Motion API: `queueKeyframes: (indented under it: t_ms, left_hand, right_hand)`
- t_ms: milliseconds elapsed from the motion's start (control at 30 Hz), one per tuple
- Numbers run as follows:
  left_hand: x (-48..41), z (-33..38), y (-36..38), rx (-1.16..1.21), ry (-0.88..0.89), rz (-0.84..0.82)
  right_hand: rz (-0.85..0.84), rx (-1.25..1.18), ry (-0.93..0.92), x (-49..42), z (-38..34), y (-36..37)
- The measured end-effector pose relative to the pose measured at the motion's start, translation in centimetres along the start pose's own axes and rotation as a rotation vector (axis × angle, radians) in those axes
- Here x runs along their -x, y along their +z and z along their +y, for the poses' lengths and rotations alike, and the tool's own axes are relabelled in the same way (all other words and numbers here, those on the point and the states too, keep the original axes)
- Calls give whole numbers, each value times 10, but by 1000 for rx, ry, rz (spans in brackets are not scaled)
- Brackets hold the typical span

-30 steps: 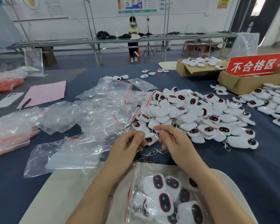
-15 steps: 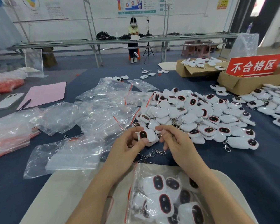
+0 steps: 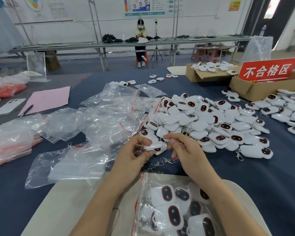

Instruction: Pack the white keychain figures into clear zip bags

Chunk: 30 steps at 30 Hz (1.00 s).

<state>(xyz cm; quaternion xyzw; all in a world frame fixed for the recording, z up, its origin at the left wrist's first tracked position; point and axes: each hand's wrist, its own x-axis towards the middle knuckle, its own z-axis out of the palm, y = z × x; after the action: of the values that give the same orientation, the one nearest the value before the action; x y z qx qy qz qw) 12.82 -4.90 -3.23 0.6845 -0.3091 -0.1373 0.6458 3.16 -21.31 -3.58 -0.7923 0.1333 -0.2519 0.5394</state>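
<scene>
Left hand [image 3: 133, 155] has its fingers curled, pinching a white keychain figure [image 3: 154, 147] between thumb and fingertips, at the near edge of the figure pile [image 3: 203, 120]. Right hand [image 3: 186, 151] is curled too, thumb and forefinger closed at the figure's right end. It looks like they are on its metal ring, but that is too small to be sure. Both hands are over the blue table cloth [image 3: 266, 184] with the figure between them. The pile sits right of centre, spreading toward the cardboard box [image 3: 255, 88] with the red sign [image 3: 267, 69]. A filled zip bag [image 3: 174, 208] holding several figures lies on the beige board [image 3: 70, 201] between the forearms, red zip strip on its left side. Loose metal clasps [image 3: 162, 163] lie on the cloth just beyond that bag. Empty clear zip bags [image 3: 107, 120] are scattered left of the pile, with a flat stack of bags [image 3: 8, 140] at far left. Pink sheet [image 3: 48, 99], pen [image 3: 26, 110] and phone [image 3: 8, 106] are further back on the left.
</scene>
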Motion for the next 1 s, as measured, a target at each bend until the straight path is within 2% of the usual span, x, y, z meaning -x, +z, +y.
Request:
queueKeyframes:
  t_ms: [500, 733, 1000]
  left_hand:
    - [1, 0, 0, 25, -28, 62]
    - [0, -2, 1, 83, -15, 50]
    - [2, -3, 0, 77, -43, 108]
  right_hand:
    - [13, 19, 6, 2, 0, -1]
    - [58, -29, 15, 2, -1, -2]
    - [106, -87, 43, 2, -1, -6]
